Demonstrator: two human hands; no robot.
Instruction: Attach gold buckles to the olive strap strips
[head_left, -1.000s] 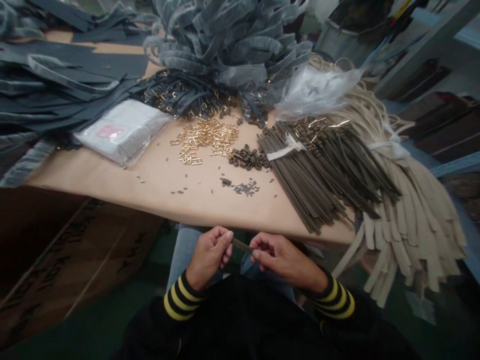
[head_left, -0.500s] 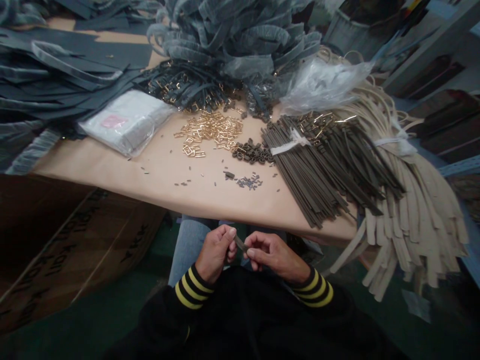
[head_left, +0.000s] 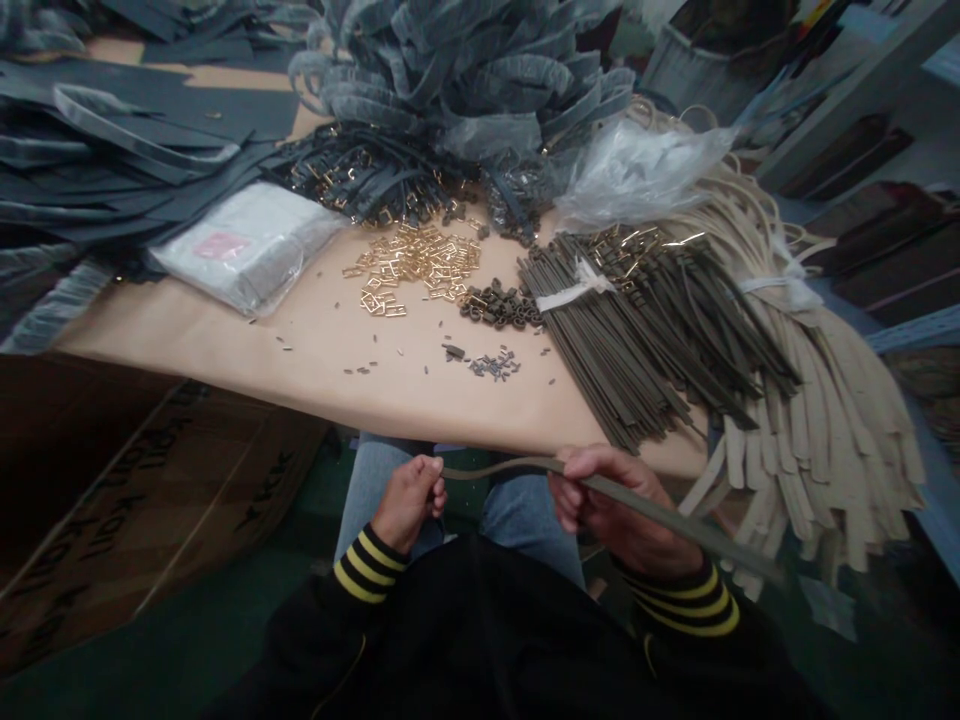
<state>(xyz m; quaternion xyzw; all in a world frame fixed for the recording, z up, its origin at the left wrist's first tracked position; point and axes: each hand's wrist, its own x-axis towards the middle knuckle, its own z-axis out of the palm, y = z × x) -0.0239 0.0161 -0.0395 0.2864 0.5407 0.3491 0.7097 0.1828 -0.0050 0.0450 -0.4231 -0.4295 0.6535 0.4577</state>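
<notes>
A long olive-brown strap [head_left: 510,464] runs between my two hands above my lap. My left hand [head_left: 411,500] is closed on its left end, thumb against the curled fingers. Further along, my right hand [head_left: 619,505] grips the strap between thumb and fingers, and the rest trails off to the right past the wrist. Between the hands the strap bows slightly upward. On the table in front lie a pile of gold buckles [head_left: 420,260], a heap of small dark loops [head_left: 501,303] and scattered small metal pieces [head_left: 493,364].
A tied bundle of olive straps [head_left: 600,350] lies at the table's right, beside long beige straps [head_left: 810,440] hanging over the edge. A plastic-wrapped white package [head_left: 247,245] rests at the left. Dark straps [head_left: 465,80] pile up behind. A cardboard box [head_left: 165,500] stands below left.
My hands have moved apart, the right one outward to the right. A long strap now stretches between them, where only a short piece showed before.
</notes>
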